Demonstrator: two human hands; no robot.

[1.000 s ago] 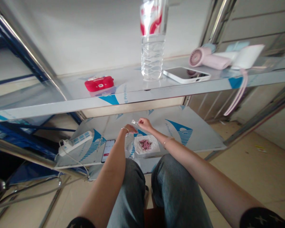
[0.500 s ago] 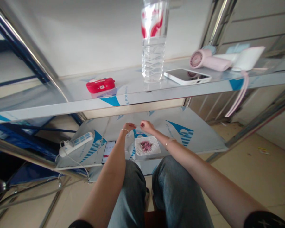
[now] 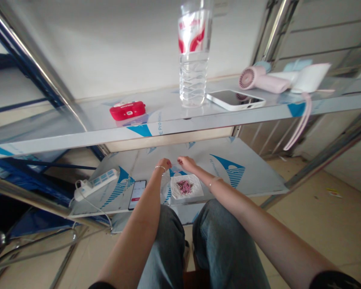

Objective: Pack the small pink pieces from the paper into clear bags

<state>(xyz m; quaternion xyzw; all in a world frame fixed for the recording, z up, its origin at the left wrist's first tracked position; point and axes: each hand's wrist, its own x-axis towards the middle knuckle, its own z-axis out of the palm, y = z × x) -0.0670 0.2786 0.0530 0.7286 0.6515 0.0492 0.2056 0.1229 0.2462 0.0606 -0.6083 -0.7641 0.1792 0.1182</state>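
Both my hands hover close together over the lower metal shelf (image 3: 252, 176), just behind a white sheet (image 3: 195, 190) carrying a small heap of dark pink beads (image 3: 185, 186). My left hand (image 3: 164, 164) wears a thin bracelet at the wrist and has its fingers pinched. My right hand (image 3: 186, 162) is also pinched, its fingertips pointing toward the left hand. Something small and clear seems to pass between the two hands, too small to name.
On the lower shelf lie a black phone (image 3: 137, 194) and a white power strip (image 3: 96, 183) with its cable. The upper shelf (image 3: 78, 136) holds a red case (image 3: 128, 110), a water bottle (image 3: 194, 56), a white phone (image 3: 236, 99) and a pink hand fan (image 3: 263, 79).
A small clear item held up between my hands a second ago has come down and is barely visible now. Both hands lowered slightly and stayed close together.
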